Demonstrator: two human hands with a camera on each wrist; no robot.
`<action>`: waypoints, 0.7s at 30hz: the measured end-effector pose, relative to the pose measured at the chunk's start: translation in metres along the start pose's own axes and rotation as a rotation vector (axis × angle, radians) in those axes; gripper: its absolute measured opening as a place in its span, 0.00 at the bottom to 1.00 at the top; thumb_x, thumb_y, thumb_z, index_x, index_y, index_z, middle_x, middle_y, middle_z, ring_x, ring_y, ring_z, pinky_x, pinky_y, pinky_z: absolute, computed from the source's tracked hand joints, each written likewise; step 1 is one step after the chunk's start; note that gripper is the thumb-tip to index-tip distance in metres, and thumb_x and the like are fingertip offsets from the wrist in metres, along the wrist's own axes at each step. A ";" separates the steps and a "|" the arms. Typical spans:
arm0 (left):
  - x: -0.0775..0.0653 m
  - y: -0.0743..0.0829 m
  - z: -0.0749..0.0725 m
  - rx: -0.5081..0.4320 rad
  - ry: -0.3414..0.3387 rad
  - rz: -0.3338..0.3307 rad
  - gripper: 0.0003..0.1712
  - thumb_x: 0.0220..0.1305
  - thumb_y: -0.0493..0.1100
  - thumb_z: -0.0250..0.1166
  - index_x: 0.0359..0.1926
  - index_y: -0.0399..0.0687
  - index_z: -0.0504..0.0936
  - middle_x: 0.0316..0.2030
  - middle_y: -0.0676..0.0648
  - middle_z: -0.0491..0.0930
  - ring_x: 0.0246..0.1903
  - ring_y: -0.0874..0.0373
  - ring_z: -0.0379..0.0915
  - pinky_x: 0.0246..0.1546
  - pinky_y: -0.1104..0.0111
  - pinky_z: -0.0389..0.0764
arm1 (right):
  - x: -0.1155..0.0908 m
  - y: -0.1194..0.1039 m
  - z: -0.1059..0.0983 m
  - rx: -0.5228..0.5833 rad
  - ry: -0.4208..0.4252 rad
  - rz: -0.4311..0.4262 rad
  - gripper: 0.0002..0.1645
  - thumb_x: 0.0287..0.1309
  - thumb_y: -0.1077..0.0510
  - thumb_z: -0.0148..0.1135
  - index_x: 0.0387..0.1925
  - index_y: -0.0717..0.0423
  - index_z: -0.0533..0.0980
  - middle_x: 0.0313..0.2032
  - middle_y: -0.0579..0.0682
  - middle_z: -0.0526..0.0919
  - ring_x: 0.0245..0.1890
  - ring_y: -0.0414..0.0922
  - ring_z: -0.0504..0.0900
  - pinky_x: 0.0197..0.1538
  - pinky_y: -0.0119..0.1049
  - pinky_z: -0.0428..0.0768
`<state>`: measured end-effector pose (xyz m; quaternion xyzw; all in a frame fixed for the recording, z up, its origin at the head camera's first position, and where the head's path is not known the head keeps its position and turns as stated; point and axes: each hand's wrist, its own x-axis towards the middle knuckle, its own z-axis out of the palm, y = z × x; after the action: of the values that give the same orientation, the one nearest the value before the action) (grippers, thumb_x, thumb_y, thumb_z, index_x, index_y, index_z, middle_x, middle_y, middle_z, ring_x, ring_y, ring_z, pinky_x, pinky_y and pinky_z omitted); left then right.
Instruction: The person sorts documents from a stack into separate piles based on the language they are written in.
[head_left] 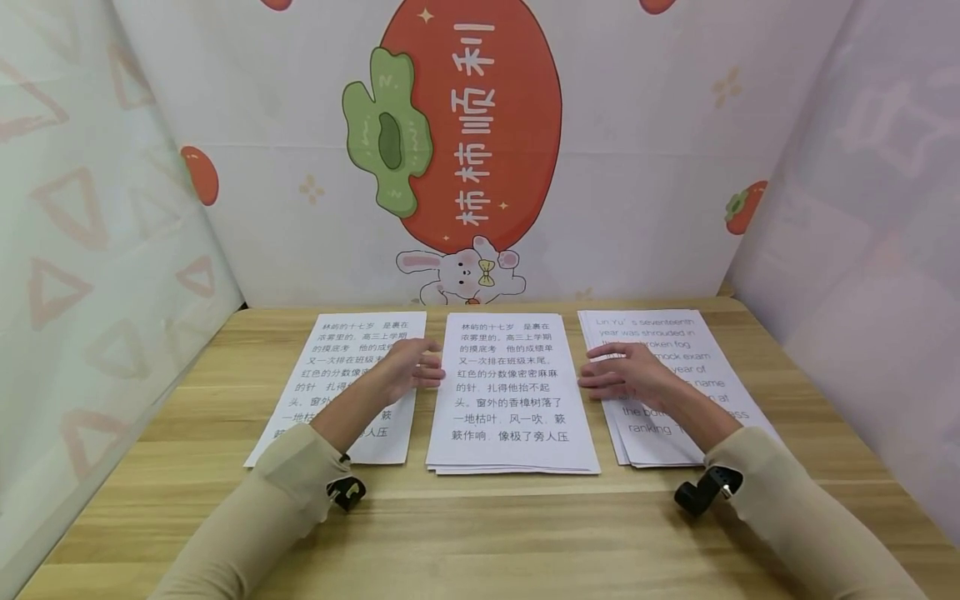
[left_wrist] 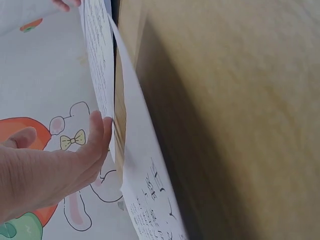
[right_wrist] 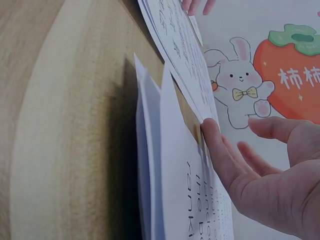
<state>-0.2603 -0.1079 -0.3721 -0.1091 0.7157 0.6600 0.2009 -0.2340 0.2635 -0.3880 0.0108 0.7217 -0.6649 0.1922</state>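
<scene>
Three stacks of printed paper lie side by side: a left stack (head_left: pixel 352 333) and a middle stack (head_left: pixel 510 417) with Chinese text, and a right stack (head_left: pixel 652 446) with English text. Above the left stack's right edge is my left hand (head_left: pixel 405 367), its fingertips by the left edge of the middle stack. Over the right stack, my right hand (head_left: pixel 633 375) points its fingers toward the middle stack's right edge. In the wrist views, the left hand (left_wrist: pixel 55 167) and right hand (right_wrist: pixel 280 175) have extended, slightly bent fingers and grip nothing. Whether the fingertips touch paper, I cannot tell.
The stacks rest on a wooden table (head_left: pixel 480 533). Behind it hangs a white cloth (head_left: pixel 637 183) printed with a large persimmon and a rabbit. Pale side cloths (head_left: pixel 82 275) enclose the table left and right. Black wrist devices (head_left: pixel 347 492) sit at both cuffs.
</scene>
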 end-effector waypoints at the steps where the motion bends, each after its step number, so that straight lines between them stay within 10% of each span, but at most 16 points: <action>1: 0.000 0.000 0.000 0.004 0.003 -0.003 0.31 0.76 0.42 0.53 0.74 0.32 0.62 0.65 0.27 0.69 0.61 0.37 0.76 0.61 0.56 0.82 | 0.001 0.000 0.000 0.001 0.005 0.006 0.30 0.75 0.66 0.54 0.71 0.74 0.59 0.53 0.65 0.85 0.49 0.51 0.90 0.55 0.48 0.87; 21: 0.000 -0.002 -0.005 -0.027 -0.020 -0.005 0.28 0.77 0.43 0.49 0.71 0.32 0.65 0.67 0.26 0.68 0.64 0.34 0.74 0.63 0.53 0.81 | 0.001 -0.002 0.005 -0.004 0.013 0.021 0.31 0.74 0.66 0.54 0.72 0.73 0.59 0.55 0.66 0.84 0.49 0.53 0.89 0.55 0.48 0.87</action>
<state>-0.2602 -0.1130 -0.3741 -0.1069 0.7044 0.6700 0.2085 -0.2345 0.2583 -0.3870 0.0222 0.7240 -0.6615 0.1944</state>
